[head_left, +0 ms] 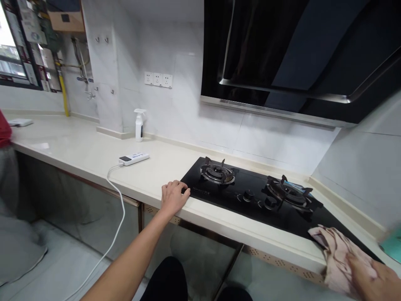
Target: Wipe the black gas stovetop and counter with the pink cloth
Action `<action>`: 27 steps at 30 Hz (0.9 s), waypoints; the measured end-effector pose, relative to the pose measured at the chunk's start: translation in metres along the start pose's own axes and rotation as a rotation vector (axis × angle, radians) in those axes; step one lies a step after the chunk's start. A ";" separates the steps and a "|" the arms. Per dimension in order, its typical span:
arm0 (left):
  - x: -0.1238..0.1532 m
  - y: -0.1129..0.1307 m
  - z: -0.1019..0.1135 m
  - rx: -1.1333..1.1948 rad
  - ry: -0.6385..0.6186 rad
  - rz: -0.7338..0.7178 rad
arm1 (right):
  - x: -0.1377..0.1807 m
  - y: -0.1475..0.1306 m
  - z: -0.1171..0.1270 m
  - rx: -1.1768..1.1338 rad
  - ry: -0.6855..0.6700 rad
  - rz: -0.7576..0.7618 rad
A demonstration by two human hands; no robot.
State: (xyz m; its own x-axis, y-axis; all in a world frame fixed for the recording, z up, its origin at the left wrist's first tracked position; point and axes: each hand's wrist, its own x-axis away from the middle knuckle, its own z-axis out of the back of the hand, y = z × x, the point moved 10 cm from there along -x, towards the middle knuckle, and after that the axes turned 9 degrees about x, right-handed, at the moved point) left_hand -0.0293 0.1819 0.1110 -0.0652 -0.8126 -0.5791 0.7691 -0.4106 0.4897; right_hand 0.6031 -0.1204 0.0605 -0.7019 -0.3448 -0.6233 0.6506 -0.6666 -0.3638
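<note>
My left hand (173,195) rests on the cream countertop (78,152) with its fingers curled down at the left edge of the black gas hob (250,196); it holds nothing. My right hand (374,271) lies with its fingers flat on a pinkish cloth (333,246) at the hob's near right corner, pressing it against the glass and the counter's front edge. The hob has two burners, a left burner (217,172) and a right burner (288,193), with knobs (249,195) between them.
A white power strip (134,158) lies on the counter, its cable hanging over the front edge. A white spray bottle (139,124) stands by the wall. A black range hood (297,54) hangs above. A person in red and grey (4,138) stands far left. A teal thing (391,246) lies right.
</note>
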 end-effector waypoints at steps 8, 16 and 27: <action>0.000 0.003 -0.002 -0.020 -0.008 -0.003 | 0.123 -0.137 0.020 -0.119 0.243 0.234; 0.000 0.004 -0.002 -0.068 -0.010 -0.015 | 0.236 -0.310 0.028 -0.376 0.256 0.503; 0.000 0.003 -0.002 -0.075 -0.027 -0.011 | 0.190 -0.238 0.009 -0.283 0.197 0.746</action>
State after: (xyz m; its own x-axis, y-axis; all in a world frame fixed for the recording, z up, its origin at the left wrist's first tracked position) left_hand -0.0262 0.1820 0.1113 -0.0908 -0.8195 -0.5658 0.8136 -0.3886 0.4324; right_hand 0.3121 -0.0331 0.0349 -0.0090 -0.4917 -0.8707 0.9930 -0.1071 0.0502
